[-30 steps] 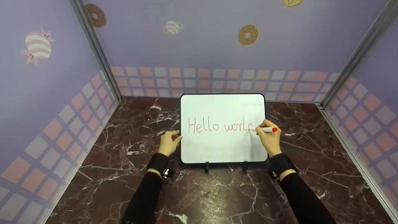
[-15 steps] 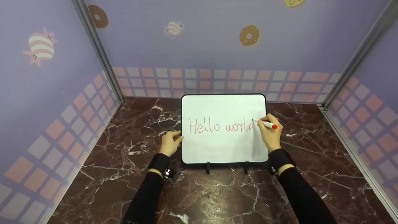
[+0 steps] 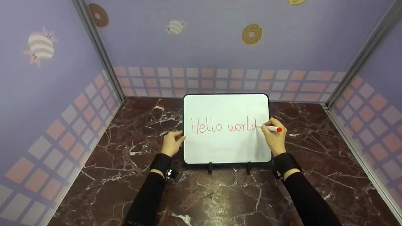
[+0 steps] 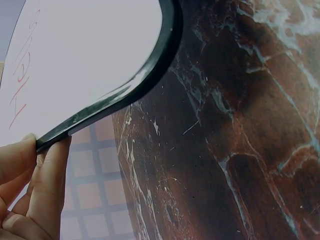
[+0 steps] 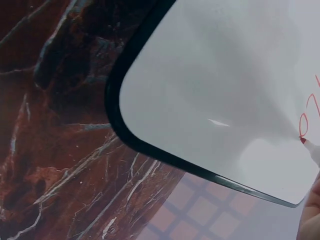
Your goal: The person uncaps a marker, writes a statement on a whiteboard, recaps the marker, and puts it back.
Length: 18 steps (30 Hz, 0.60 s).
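A black-framed whiteboard (image 3: pixel 226 147) stands tilted back on a stand with two black feet (image 3: pixel 210 168). Red handwriting (image 3: pixel 205 126) across its middle reads "Hello world". My left hand (image 3: pixel 171 143) pinches the board's left edge, thumb on the front and fingers behind, as the left wrist view shows. Between the fingers and thumb of my right hand (image 3: pixel 275 138) is a white marker (image 3: pixel 270 128) with a red end. Its red tip (image 5: pixel 303 140) is at the "d" in the right wrist view, on or very near the surface.
Dark red marbled tabletop (image 3: pixel 125 185) lies under the board. Purple walls (image 3: pixel 213 37) with a checked band and printed sweets enclose it at the back and both sides. Black wrist straps (image 3: pixel 160 162) sit on both forearms.
The right hand has shifted slightly right and finished the upright stroke of the "d", moving the marker up and then down. The left hand keeps its grip on the board.
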Motion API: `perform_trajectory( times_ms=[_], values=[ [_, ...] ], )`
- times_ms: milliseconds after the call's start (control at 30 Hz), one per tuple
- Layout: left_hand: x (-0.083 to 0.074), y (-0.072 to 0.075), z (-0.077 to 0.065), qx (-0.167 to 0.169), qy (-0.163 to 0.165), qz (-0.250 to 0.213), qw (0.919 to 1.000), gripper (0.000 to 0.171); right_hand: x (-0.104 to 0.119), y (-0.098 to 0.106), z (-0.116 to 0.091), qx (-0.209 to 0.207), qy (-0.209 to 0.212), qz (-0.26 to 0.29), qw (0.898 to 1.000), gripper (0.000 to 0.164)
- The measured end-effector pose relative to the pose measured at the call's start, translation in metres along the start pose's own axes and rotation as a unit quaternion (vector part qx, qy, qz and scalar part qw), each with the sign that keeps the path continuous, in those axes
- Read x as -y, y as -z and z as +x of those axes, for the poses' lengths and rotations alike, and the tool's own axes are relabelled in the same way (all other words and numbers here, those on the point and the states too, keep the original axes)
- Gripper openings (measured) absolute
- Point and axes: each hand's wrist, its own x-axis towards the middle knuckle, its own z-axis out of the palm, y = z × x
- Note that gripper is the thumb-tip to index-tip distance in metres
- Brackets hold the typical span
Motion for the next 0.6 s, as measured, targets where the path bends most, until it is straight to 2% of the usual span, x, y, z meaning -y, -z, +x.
perform_trajectory(
  times_ms=[267,600],
  values=[
    [0.003,-0.001,0.001,-0.01,-0.015,-0.003,0.9998,0.035,-0.002,0.006,-0.004,0.009,-0.002,-0.009,1.0,0.011],
    [0.001,-0.001,0.001,-0.003,-0.001,-0.013,0.9999,0.035,-0.005,0.012,0.007,-0.021,-0.013,0.0,1.0,0.007]
  ],
)
